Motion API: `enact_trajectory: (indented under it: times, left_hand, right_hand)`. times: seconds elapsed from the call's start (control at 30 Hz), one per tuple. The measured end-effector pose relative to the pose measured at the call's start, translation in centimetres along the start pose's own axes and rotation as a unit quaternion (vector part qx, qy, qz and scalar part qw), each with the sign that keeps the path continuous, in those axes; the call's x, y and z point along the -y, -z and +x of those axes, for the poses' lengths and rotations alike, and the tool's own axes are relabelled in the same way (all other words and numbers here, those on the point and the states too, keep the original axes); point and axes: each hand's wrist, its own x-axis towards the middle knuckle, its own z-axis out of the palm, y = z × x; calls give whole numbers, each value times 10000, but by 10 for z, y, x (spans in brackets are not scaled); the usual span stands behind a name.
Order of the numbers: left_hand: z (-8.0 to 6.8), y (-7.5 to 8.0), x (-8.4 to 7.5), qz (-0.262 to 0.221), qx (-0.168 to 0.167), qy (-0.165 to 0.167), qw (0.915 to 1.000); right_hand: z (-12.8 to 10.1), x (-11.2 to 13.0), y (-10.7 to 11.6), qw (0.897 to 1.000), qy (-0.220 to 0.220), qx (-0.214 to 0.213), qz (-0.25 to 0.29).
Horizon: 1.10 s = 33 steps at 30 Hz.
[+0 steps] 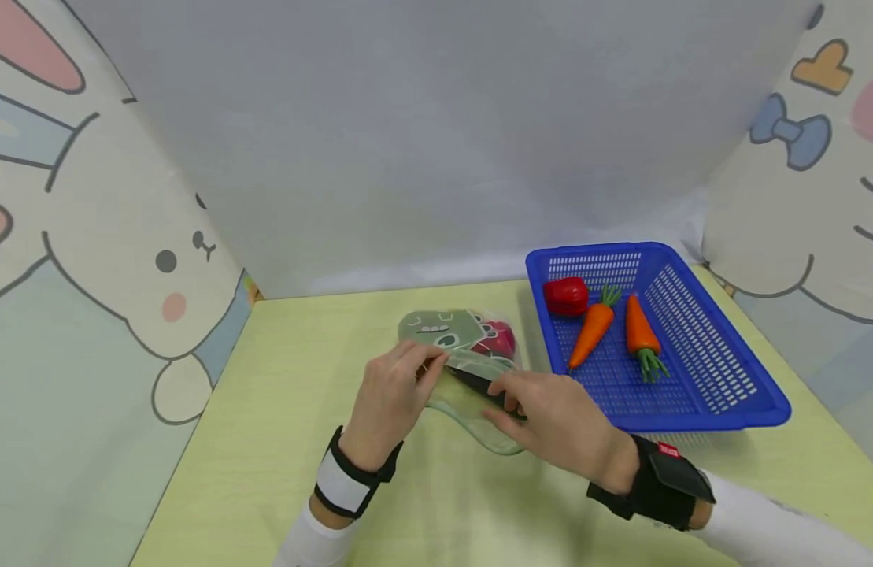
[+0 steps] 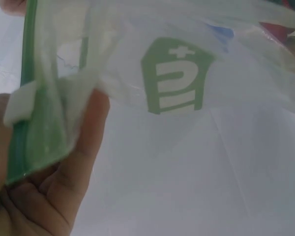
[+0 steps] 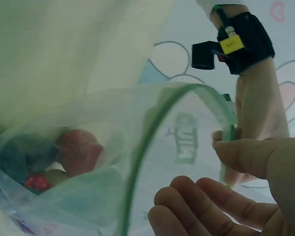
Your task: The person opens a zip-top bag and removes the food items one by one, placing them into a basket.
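Observation:
A clear zip bag [image 1: 436, 328] with green print lies in front of me. Its green-edged mouth [image 3: 140, 147] gapes in the right wrist view. Inside are a red pepper-like piece [image 3: 79, 151], a small red piece [image 3: 38, 183] and dark shapes blurred by the plastic. My left hand [image 1: 390, 398] pinches the bag's mouth at one end, beside a white slider [image 2: 20, 104]. My right hand [image 1: 567, 421] is at the mouth's other side, its thumb apart from its loosely bent fingers [image 3: 187, 204], nothing visibly gripped between them.
To the right stands a blue plastic basket [image 1: 751, 405]. In it lie a red pepper [image 1: 566, 296] and two carrots, one on the left [image 1: 592, 335] and one on the right [image 1: 641, 327]. A grey-white wall [image 1: 408, 157] rises behind the pale yellow-green table [image 1: 301, 354], with cartoon-printed panels at both sides.

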Motion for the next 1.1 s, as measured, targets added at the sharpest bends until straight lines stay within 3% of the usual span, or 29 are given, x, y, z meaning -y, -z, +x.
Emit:
enact_trajectory:
  times: [0.27,0.47,0.53,0.63,0.77,0.87,0.97,1.1]
  left_hand:
    - [0,0,0,26,-9,-26,10000]
    - [0,0,0,-19,10,-52,10000]
    - [0,0,0,-47,17,-75,10000]
    - [0,-1,1,-74,31,-66,9999]
    - [0,-2,1,-34,53,-71,10000]
    - [0,-3,1,3,72,-84,9999]
    - [0,-3,1,4,85,-73,9999]
    - [0,-2,2,7,115,-45,9999]
  right_hand:
    - [17,-5,-45,9965,462,71,-697]
    - [26,-11,-64,9951,-48,419,-893]
    - [27,-14,-71,9923,-115,338,-1185]
    - [27,-20,-85,9770,73,-75,-2131]
    - [25,-25,-104,9349,410,-797,-3435]
    - [23,-27,-113,9254,486,-962,-3633]
    - [23,-27,-117,9320,464,-793,-3507]
    - [24,-23,-115,9513,350,-420,-3034]
